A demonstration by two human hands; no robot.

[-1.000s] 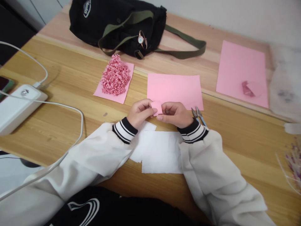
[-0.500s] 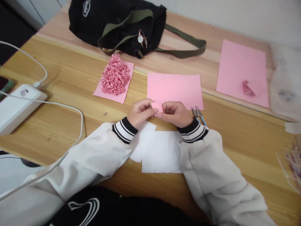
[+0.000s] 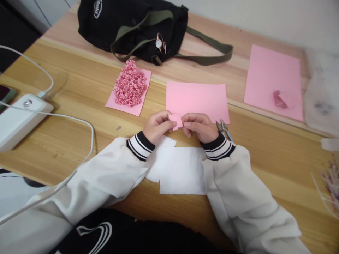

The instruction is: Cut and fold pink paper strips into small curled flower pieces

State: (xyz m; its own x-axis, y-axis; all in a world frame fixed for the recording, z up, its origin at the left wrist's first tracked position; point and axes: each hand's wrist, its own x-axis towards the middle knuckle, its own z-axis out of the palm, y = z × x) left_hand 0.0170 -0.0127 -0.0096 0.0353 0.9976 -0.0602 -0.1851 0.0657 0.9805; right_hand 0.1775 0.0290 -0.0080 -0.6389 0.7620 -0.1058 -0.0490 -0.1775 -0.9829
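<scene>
Between thumb and fingers, my left hand (image 3: 158,126) pinches a small pink piece of paper (image 3: 176,121). My right hand (image 3: 199,126) has its thumb and fingertips closed at the right edge of that same piece. Just beyond both hands lies a flat pink sheet of paper (image 3: 197,98). White sheets of paper (image 3: 182,169) lie below my hands, partly under my sleeves. Right of my right wrist rest small scissors (image 3: 222,127) with blue handles, partly hidden by the cuff.
Pink bead-tipped stamens (image 3: 129,84) are heaped on a pink card (image 3: 137,108). A black bag (image 3: 132,28) carries a watch (image 3: 159,43). At right are another pink sheet (image 3: 272,70) and a plastic bag (image 3: 321,91). A white power bank (image 3: 23,118) and cable (image 3: 91,141) lie left.
The small pink piece has turned slightly in my left fingers. My right fingers have shifted, with the thumb higher and a fingertip showing below it.
</scene>
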